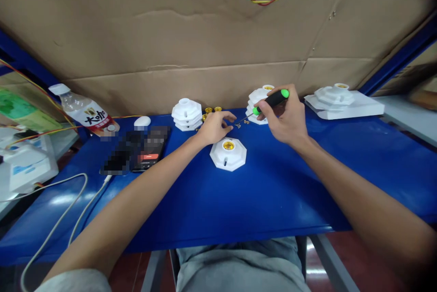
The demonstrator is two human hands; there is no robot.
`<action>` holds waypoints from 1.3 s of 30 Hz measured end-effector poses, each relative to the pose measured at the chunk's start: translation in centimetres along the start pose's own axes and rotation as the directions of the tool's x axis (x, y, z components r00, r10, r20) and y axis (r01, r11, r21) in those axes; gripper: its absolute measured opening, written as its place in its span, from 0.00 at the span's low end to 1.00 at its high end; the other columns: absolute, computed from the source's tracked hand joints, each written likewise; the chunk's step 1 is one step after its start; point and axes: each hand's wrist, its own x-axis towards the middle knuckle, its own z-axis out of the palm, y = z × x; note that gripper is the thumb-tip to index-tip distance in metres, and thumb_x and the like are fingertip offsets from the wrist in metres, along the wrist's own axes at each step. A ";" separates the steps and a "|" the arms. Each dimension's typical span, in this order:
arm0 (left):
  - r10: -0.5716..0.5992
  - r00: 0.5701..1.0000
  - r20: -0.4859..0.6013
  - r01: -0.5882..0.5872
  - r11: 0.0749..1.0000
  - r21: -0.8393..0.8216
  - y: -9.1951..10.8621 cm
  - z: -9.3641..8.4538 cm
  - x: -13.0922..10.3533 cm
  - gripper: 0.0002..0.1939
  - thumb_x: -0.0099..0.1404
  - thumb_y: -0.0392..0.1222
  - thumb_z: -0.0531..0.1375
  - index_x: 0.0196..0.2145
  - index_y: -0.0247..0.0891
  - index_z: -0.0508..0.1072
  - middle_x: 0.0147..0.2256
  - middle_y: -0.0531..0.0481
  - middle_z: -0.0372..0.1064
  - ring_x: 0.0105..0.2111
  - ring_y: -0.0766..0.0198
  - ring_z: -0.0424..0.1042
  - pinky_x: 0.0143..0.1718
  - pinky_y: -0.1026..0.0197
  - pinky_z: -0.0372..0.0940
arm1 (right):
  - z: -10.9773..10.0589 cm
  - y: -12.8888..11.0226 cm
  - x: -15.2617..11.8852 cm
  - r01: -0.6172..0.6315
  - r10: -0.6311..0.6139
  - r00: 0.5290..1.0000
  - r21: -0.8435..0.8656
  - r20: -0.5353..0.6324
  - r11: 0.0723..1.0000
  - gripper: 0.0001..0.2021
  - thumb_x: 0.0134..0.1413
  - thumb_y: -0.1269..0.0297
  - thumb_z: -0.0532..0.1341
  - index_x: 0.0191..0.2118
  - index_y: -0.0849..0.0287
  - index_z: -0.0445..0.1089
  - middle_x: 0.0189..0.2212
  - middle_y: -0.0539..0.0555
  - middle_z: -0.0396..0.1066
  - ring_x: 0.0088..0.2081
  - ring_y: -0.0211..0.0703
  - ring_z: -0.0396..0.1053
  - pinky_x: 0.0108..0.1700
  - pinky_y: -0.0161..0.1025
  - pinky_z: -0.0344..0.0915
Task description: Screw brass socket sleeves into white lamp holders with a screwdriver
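Observation:
My right hand (288, 117) is closed around the black and green handle of a screwdriver (273, 101), whose thin shaft slants down to the left. Its tip is near several small screws (238, 125) on the table. Close to that tip, my left hand (216, 127) is held with its fingers curved and apart, and I see nothing between them. Just below the left hand lies a white octagonal lamp holder (234, 160) with a brass-coloured threaded socket (228, 145) in its centre. Behind the left hand, several loose brass sockets (217, 109) are partly hidden.
Stacked white lamp holder parts (186, 114) stand at the back, with another stack (254, 98) behind my right hand. More sit on a white box (365, 105) at right. Phones (152, 146), a cable (85, 183) and a bottle (85, 110) occupy the left of the blue table (273, 201).

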 end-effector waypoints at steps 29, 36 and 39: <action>0.053 0.998 -0.026 -0.053 0.998 -0.021 -0.4 0.8 0.9 0.13 0.62 0.31 0.70 0.45 0.39 0.83 0.43 0.46 0.84 0.34 0.60 0.81 0.39 0.56 0.75 | -0.6 -0.3 0.1 0.027 -0.028 1.000 -0.056 -0.007 0.998 0.23 0.61 0.42 0.69 0.53 0.49 0.69 0.39 0.54 0.82 0.32 0.50 0.81 0.34 0.48 0.78; 0.077 0.996 -0.036 -0.081 0.991 -0.106 -0.2 0.4 0.5 0.03 0.68 0.36 0.69 0.40 0.39 0.84 0.40 0.46 0.85 0.38 0.57 0.81 0.45 0.53 0.74 | -0.4 -0.6 0.1 0.023 -0.023 1.000 0.053 -0.004 0.998 0.22 0.61 0.42 0.69 0.52 0.48 0.67 0.38 0.54 0.81 0.33 0.51 0.82 0.33 0.48 0.80; 0.095 0.994 -0.050 -0.099 0.992 -0.084 -0.2 0.0 -0.1 0.02 0.69 0.38 0.69 0.39 0.39 0.84 0.39 0.47 0.85 0.37 0.58 0.80 0.44 0.54 0.73 | -0.4 -0.7 0.0 0.045 -0.046 0.999 0.122 0.008 0.992 0.20 0.62 0.44 0.70 0.49 0.48 0.65 0.39 0.53 0.81 0.32 0.49 0.81 0.33 0.48 0.80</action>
